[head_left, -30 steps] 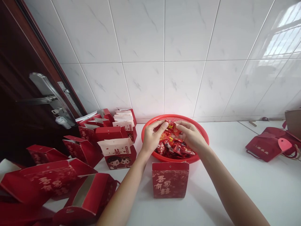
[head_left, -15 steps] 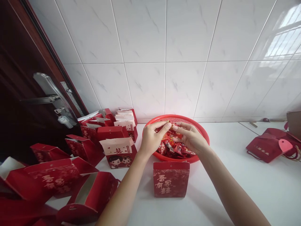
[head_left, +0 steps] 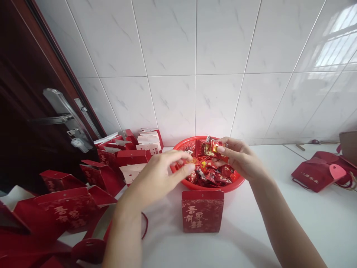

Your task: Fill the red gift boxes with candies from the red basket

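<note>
A red plastic basket (head_left: 241, 183) full of shiny red-wrapped candies (head_left: 210, 175) stands against the wall side of the table. Over its right half, my right hand (head_left: 241, 158) pinches a wrapped candy (head_left: 215, 146) with gold on it. My left hand (head_left: 158, 175) is above the basket's left rim, thumb and fingers apart, and I see nothing held in it. In front of the basket a red gift box (head_left: 203, 212) with pale lettering stands upright; neither hand touches it.
Several red gift boxes (head_left: 102, 175) crowd the left side, many with lifted flaps. A red pouch-like box (head_left: 318, 171) lies at the right with a brown carton (head_left: 348, 147) behind it. A dark door (head_left: 25, 93) and a tiled wall (head_left: 173, 104) border the table.
My hands were close together above the basket and have separated. The left has moved left and down with its fingers opened; the right has moved slightly right, and its candy now shows clearly.
</note>
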A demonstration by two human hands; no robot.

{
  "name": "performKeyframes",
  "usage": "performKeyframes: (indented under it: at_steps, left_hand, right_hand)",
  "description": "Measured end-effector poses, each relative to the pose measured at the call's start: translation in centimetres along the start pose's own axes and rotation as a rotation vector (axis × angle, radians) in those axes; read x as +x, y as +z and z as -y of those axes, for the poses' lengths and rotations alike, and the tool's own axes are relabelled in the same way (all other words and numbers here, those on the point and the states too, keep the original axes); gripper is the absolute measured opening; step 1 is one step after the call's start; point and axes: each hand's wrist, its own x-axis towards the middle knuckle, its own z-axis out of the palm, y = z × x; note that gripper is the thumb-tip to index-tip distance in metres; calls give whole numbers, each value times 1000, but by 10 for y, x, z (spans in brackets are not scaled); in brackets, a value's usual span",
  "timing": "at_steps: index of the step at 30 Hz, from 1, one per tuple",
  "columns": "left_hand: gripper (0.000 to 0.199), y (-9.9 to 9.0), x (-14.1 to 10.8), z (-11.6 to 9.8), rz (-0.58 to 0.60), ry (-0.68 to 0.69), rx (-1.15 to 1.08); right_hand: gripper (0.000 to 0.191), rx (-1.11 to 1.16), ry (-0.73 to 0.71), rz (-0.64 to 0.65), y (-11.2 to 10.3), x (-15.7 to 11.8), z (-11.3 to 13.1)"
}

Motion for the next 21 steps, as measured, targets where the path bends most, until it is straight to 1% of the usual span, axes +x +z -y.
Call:
performKeyframes:
  at_steps: [2,4,5,7,9,12,15,18,21]
  left_hand:
    - [36,-4,-9,-2,173,-13,114]
    - [40,-1,-14,-4,322,-18,193]
    - [39,2,-14,-4,370,-14,215]
    - [34,10,-12,-5,425,24,229]
    - [32,15,-9,-6,455,97,211]
    - [34,17,-4,-8,498,172,156]
    - [36,15,-1,-10,485,174,105]
    - [37,16,1,-11,458,159,76]
    - [34,19,1,-13,443,163,27]
  right_hand:
    - [24,-38,-18,13,-2,-3,5]
    - [23,-84,-33,26,-3,-6,8]
    - [23,-105,-39,32,-4,-7,8]
    - [23,-133,-51,46,-4,-9,9]
    - [23,-149,-60,62,-4,-10,10]
    - [22,-169,-64,93,-6,-12,13]
    - [20,-189,-39,165,-11,-15,17]
    - [19,-235,-1,291,-19,-19,22]
    - [15,-342,-60,383,-23,-21,28]
